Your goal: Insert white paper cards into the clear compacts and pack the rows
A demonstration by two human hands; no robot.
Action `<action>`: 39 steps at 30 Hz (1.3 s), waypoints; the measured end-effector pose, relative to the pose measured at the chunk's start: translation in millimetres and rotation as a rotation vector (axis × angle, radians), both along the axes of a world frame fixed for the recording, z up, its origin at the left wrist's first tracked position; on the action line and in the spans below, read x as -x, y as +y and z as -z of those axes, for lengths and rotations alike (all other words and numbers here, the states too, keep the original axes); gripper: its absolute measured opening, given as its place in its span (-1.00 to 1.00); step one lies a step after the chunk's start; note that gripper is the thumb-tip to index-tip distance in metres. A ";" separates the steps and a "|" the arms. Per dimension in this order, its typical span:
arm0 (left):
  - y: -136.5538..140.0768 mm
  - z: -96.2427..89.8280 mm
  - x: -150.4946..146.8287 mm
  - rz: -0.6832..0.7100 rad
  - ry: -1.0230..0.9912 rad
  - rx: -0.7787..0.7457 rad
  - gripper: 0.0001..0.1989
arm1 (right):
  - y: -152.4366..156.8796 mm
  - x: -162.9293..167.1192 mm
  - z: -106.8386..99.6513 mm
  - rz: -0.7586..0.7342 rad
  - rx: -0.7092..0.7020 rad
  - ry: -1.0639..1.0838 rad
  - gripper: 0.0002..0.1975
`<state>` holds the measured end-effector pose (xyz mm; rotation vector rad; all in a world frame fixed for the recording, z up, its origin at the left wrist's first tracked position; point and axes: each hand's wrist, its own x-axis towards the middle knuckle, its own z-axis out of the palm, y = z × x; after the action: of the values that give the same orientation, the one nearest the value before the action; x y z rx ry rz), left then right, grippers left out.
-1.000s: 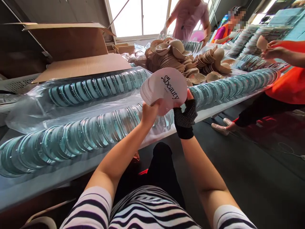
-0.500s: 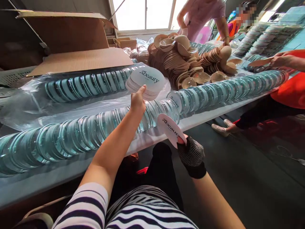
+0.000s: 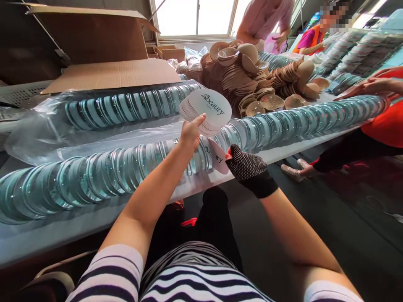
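Observation:
A stack of printed oval cards (image 3: 209, 110) is pinched in my left hand (image 3: 190, 133), thumb on top, above the row of clear plastic cases. My right hand (image 3: 247, 167), in a black dotted glove with bare fingertips, grips a single printed card (image 3: 217, 157) by its right edge. That card stands upright against the row of clear plastic cases (image 3: 103, 176), at a break in the line. Part of its lettering is covered by shadow or glare. To the right, the row of cases continues (image 3: 283, 126) along the table edge.
Behind lies a second row of cases (image 3: 132, 105) on plastic film, beside an open cardboard box (image 3: 110, 75). Beige moulded cups (image 3: 239, 79) are heaped at the back. A co-worker's hands (image 3: 374, 86) reach in at right; two more people stand farther back.
My right hand has moved up and left, bringing its single card to the row of cases. The left hand with its stack has shifted slightly right. The co-worker's hands at right have lowered toward the row.

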<state>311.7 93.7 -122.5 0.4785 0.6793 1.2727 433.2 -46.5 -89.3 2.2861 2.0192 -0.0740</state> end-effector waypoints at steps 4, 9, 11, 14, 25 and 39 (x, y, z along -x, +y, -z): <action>-3.0 0.2 1.3 0.014 -0.025 0.026 -0.61 | -0.7 -2.5 8.4 -0.023 -0.078 0.038 -0.71; -9.2 -1.1 0.9 0.048 -0.028 0.029 -0.64 | 15.7 6.4 31.9 -0.054 0.024 0.158 -0.72; -10.7 -1.5 1.7 0.035 -0.044 0.023 -0.63 | 19.3 8.2 33.4 -0.065 0.044 0.124 -0.71; -11.3 -1.9 3.1 0.020 -0.080 0.039 -0.57 | 22.3 6.0 27.1 -0.088 0.133 0.095 -0.76; -11.2 5.2 -0.3 -0.005 -0.141 0.040 -0.61 | 32.9 -7.8 26.7 -0.045 0.232 0.569 -0.78; -14.0 7.7 -3.7 -0.104 0.008 -0.068 -0.70 | 38.0 -16.6 24.2 0.062 0.493 1.300 -0.71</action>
<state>315.4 79.7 -130.2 0.5093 0.6767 1.3962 449.8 -8.5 -113.5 2.0443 1.8243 -2.2224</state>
